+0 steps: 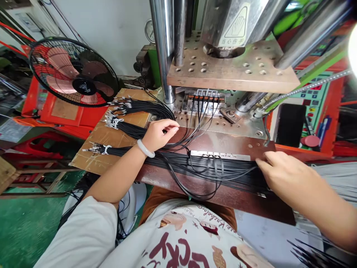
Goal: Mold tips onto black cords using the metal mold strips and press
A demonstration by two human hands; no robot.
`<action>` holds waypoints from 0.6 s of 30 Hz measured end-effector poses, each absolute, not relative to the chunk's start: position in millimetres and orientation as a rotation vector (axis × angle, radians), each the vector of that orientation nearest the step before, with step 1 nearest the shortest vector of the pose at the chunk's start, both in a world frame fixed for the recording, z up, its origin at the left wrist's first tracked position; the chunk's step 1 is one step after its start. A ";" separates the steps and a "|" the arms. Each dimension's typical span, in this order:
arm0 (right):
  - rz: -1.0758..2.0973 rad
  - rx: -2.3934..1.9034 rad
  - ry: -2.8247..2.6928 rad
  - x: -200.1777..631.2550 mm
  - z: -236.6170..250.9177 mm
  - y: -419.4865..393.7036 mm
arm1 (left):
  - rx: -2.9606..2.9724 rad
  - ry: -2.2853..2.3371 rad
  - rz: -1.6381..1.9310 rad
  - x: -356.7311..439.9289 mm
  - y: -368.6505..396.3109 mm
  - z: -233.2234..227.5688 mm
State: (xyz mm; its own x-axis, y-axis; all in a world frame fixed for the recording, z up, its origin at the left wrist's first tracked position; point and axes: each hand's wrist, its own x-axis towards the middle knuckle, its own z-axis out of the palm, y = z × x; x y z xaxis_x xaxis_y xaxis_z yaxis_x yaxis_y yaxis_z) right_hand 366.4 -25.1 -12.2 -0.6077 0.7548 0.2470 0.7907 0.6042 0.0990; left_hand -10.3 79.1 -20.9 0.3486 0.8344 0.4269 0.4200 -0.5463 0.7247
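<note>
My left hand (163,133) hovers over bundles of thin black cables, its thumb and fingers brought together; whether a cable is between them is hidden. At the right end of the board, my right hand (287,173) pinches the ends of black cables (240,173) that lie lengthwise in front of me. Several cables run from the metal mould (205,100) under the press and curve down to the left. A slotted metal strip (220,155) lies behind the flat cable bundle. Tied cable bundles with white connectors (113,121) rest on the cardboard at left.
The thick press plate (231,72) hangs above the mould between steel columns (164,48). A black fan (74,72) stands at back left. At right are a phone (290,124), pens and a control panel (315,89). More cables hang at lower left.
</note>
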 end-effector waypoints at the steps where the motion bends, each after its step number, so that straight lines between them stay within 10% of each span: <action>1: -0.353 -1.345 -2.612 355.5 -13.4 -25.6 | 2.177 1.087 1.094 -10.1 78.0 -20.2; 10: 0.336 -1.238 -2.050 310.1 -31.3 -6.3 | 2.441 1.116 1.158 -17.5 75.9 -18.1; 18: 0.050 -1.004 -2.170 318.9 -50.6 -4.3 | 2.395 1.159 1.180 -13.1 72.8 -17.4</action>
